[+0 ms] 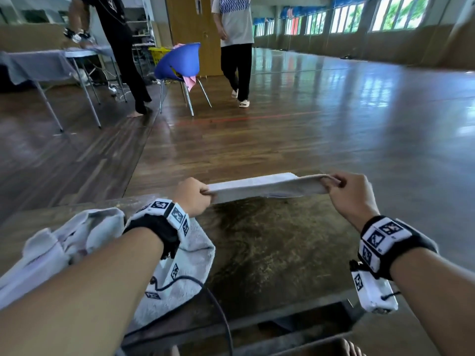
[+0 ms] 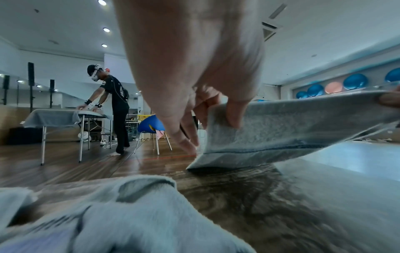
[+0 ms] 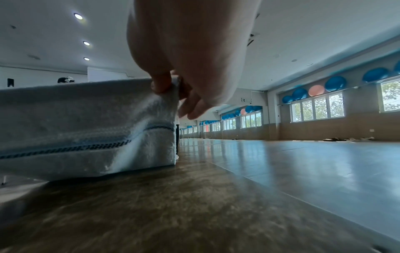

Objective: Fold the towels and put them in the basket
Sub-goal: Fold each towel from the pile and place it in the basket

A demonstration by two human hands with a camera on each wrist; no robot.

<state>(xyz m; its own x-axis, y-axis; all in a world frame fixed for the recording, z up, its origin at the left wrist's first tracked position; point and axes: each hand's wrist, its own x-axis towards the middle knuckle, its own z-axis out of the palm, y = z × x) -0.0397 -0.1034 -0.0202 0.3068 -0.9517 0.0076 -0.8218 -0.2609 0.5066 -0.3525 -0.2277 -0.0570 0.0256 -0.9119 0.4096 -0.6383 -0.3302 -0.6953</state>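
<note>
A white towel [image 1: 267, 187] with a dark stitched stripe is stretched between my hands above the far edge of a dark wooden table [image 1: 270, 253]. My left hand [image 1: 191, 195] pinches its left upper corner; my right hand [image 1: 352, 191] pinches the right one. The towel [image 2: 292, 130] hangs doubled, and its lower edge touches the table in the left wrist view. In the right wrist view my thumb and fingers grip the towel [image 3: 86, 126] at its top corner. A second, crumpled white towel [image 1: 84, 242] lies on the table under my left forearm. I see no basket on the table.
Beyond the table a wooden floor stretches away. A blue chair [image 1: 180, 62] with a pink cloth stands there, a yellow basket [image 1: 159, 53] behind it. One person bends over a covered folding table [image 1: 51, 65] at left; another walks near the door [image 1: 236, 47].
</note>
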